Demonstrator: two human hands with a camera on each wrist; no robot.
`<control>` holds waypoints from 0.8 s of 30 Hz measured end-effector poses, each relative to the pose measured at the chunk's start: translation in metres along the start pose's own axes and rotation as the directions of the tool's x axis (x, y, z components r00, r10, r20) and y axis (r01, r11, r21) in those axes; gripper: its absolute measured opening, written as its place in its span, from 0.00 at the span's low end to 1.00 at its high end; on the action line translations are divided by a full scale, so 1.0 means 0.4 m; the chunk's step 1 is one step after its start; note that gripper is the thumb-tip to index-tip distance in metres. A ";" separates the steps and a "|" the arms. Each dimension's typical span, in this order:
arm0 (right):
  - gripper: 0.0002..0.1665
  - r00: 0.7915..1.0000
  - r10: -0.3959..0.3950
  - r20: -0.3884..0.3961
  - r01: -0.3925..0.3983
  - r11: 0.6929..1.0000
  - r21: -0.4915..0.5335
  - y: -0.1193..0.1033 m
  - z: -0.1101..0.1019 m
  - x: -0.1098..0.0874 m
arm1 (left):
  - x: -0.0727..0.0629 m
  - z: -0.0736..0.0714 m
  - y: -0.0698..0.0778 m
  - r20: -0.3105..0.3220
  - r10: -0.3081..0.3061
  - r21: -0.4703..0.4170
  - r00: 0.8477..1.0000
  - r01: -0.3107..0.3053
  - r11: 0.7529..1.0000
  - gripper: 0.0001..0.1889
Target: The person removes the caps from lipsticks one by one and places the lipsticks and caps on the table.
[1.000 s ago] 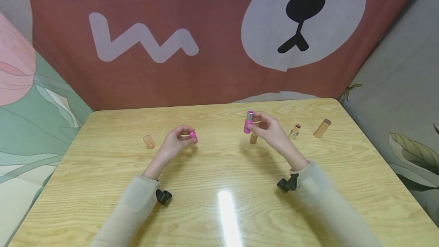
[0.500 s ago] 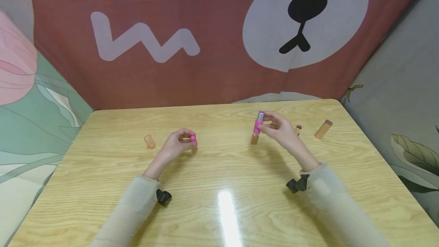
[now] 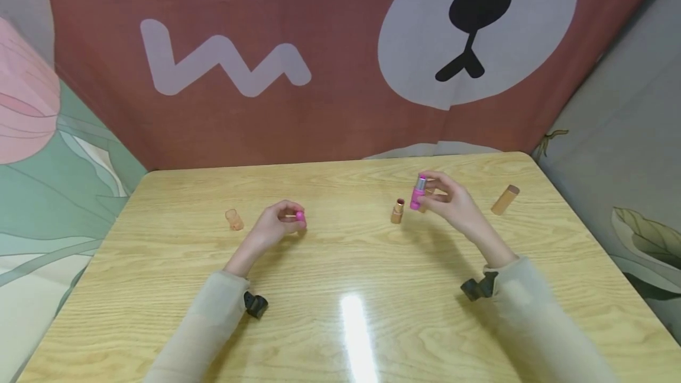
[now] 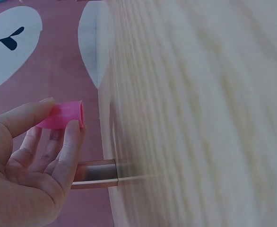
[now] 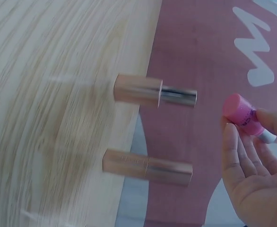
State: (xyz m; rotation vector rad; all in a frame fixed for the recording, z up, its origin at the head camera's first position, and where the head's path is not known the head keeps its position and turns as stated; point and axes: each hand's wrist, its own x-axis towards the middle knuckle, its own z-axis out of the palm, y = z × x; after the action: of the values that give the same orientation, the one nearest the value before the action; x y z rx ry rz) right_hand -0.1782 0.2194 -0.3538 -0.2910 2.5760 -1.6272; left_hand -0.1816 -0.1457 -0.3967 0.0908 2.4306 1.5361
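Observation:
My left hand pinches a small bright pink lipstick cap between thumb and fingers, above the left half of the table. My right hand holds a pink lipstick upright, with its silver collar and pink tip uppermost. Just left of that hand, an uncapped gold lipstick stands on the table. A second gold piece is mostly hidden behind the right fingers. In the right wrist view, an uncapped gold lipstick and a plain gold tube stand beside the hand, apart from it.
A translucent peach tube stands left of the left hand. Farther right stands a tall gold tube. The wooden table meets a brown patterned cloth at its back edge.
My right hand has moved right with the pink lipstick, past the uncapped gold lipstick, now in full view. The second gold piece is now mostly covered. The left hand has barely moved.

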 end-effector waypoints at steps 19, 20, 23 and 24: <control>0.29 0.997 -0.063 -0.033 0.063 0.998 -0.018 0.064 -0.066 -0.029 | 0.004 -0.001 -0.007 0.034 0.010 0.006 0.999 -0.010 1.000 0.18; 0.29 0.998 -0.057 -0.035 0.056 0.998 -0.033 0.066 -0.069 -0.030 | 0.004 -0.001 -0.007 0.035 0.010 0.010 0.999 -0.011 1.000 0.18; 0.30 0.998 -0.042 -0.041 0.039 0.996 -0.075 0.071 -0.074 -0.033 | 0.004 0.000 -0.007 0.039 0.002 0.011 0.999 -0.002 1.000 0.18; 0.30 0.998 -0.039 -0.042 0.035 0.996 -0.085 0.073 -0.075 -0.034 | 0.004 0.000 -0.007 0.039 -0.002 0.012 0.999 0.001 1.000 0.18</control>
State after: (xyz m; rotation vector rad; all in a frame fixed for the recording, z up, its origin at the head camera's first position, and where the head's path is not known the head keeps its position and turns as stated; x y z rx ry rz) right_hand -0.1735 0.2609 -0.3677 -0.3139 2.6922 -1.5564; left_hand -0.1829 -0.1468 -0.3997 0.1200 2.4089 1.5054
